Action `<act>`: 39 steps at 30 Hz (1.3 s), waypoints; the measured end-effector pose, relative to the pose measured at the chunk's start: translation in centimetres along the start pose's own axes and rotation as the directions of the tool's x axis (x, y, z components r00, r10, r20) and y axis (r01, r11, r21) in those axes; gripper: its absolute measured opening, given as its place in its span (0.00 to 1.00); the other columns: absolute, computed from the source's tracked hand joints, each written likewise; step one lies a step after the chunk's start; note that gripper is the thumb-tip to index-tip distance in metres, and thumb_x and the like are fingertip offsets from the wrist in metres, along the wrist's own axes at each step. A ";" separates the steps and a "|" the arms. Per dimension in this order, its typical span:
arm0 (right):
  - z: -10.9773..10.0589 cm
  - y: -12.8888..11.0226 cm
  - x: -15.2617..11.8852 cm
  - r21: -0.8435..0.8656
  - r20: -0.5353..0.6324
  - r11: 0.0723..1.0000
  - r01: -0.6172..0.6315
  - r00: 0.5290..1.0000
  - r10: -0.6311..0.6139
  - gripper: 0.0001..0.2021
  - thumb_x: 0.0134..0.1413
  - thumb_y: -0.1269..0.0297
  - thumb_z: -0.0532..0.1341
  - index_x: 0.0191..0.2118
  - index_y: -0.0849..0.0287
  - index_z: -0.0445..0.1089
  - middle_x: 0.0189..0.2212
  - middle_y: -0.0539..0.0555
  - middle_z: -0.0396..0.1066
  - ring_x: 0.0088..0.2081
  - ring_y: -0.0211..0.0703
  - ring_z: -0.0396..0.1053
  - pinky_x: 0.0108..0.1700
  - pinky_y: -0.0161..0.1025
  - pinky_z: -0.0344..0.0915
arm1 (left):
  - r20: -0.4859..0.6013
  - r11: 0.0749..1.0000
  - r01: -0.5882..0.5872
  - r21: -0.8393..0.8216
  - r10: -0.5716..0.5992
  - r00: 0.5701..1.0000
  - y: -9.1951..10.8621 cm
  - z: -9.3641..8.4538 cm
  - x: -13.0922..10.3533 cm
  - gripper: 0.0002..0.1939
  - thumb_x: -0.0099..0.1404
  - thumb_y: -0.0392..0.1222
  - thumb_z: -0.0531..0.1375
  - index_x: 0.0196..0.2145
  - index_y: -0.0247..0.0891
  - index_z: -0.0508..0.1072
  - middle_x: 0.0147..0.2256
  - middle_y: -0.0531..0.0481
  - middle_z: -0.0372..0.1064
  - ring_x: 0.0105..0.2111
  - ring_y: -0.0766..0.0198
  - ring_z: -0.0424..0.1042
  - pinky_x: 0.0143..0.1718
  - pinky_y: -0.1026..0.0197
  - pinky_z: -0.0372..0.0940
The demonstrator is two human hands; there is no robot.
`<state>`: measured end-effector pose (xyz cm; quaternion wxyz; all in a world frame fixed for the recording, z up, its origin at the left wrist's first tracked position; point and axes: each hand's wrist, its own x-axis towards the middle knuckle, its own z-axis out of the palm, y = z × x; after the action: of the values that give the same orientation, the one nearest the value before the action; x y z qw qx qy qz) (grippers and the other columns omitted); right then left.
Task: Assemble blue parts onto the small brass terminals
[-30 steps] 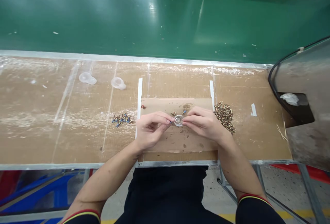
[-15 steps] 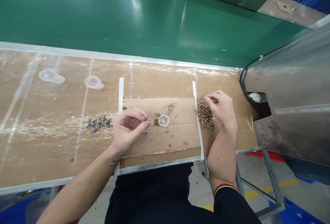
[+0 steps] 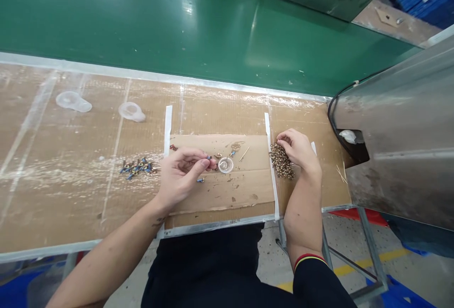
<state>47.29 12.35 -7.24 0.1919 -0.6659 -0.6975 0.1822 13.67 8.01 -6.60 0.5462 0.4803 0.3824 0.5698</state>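
Observation:
My left hand point(image 3: 182, 175) is closed in a pinch above the left part of a cardboard sheet point(image 3: 216, 199). Between its thumb and fingertips is a small blue part point(image 3: 209, 158). Just right of those fingertips sits a small round clear dish point(image 3: 226, 165) with a thin piece across it. My right hand point(image 3: 297, 149) is at the upper edge of a pile of small brass-coloured parts point(image 3: 283, 163), its thumb and fingers together. Whatever is in that pinch is too small to make out. A loose blue part point(image 3: 200, 180) lies under my left hand.
Blue and brass-coloured parts point(image 3: 136, 168) lie scattered left of my left hand. Two translucent scoop-shaped cups point(image 3: 132, 111) rest farther back. A thin stick point(image 3: 244, 154) lies on the cardboard. A metal cabinet point(image 3: 400, 142) borders the right side, and a green surface point(image 3: 213, 33) runs behind the table.
My left hand has shifted slightly to the right with the blue part. My right hand has moved a little left, its fingertips now lower against the brass-coloured pile.

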 end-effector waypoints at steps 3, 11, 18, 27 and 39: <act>0.1 -2.0 -0.4 0.149 -0.192 0.987 0.067 0.981 -0.037 0.04 0.57 0.67 0.61 0.35 0.57 0.74 0.31 0.53 0.75 0.32 0.43 0.70 0.36 0.41 0.68 | 0.015 1.000 -0.006 0.011 0.006 1.000 -0.1 0.1 0.0 0.11 0.62 0.47 0.70 0.32 0.36 0.77 0.29 0.47 0.79 0.28 0.61 0.81 0.29 0.63 0.78; 3.2 -11.9 -3.8 0.600 -0.322 0.609 0.518 0.854 -0.408 0.11 0.59 0.73 0.66 0.43 0.48 0.79 0.35 0.49 0.81 0.35 0.40 0.78 0.36 0.39 0.77 | 0.132 0.990 -0.125 0.059 0.116 0.984 -0.2 0.7 -0.2 0.05 0.63 0.39 0.69 0.31 0.36 0.79 0.31 0.45 0.80 0.32 0.63 0.80 0.32 0.66 0.76; 5.3 -13.1 -5.1 0.695 -0.303 0.581 0.423 0.905 -0.297 0.07 0.58 0.69 0.69 0.40 0.50 0.80 0.33 0.50 0.81 0.33 0.41 0.79 0.36 0.40 0.79 | 0.145 0.968 -0.217 0.122 0.199 0.969 -0.4 1.0 -0.8 0.04 0.64 0.39 0.69 0.33 0.37 0.78 0.31 0.45 0.81 0.31 0.62 0.81 0.33 0.64 0.77; 5.6 -13.4 -5.0 0.721 -0.252 0.561 0.408 0.907 -0.337 0.03 0.60 0.67 0.68 0.38 0.52 0.79 0.35 0.52 0.81 0.37 0.41 0.80 0.40 0.41 0.79 | 0.163 0.948 -0.281 0.152 0.257 0.953 -0.6 0.9 -0.9 0.02 0.64 0.36 0.68 0.34 0.37 0.78 0.31 0.47 0.81 0.30 0.63 0.81 0.33 0.64 0.77; 5.3 -13.4 -5.2 0.692 -0.229 0.588 0.419 0.900 -0.371 0.09 0.58 0.74 0.67 0.40 0.51 0.80 0.37 0.52 0.82 0.38 0.43 0.81 0.41 0.42 0.81 | 0.282 0.831 -0.502 0.238 0.436 0.855 0.1 0.7 -0.4 0.06 0.64 0.28 0.65 0.34 0.37 0.77 0.29 0.48 0.80 0.29 0.63 0.81 0.32 0.65 0.77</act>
<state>33.29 6.51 -5.09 0.4960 -0.3681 -0.6909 0.3758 14.28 7.58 -6.41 0.3467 0.6965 0.2732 0.5657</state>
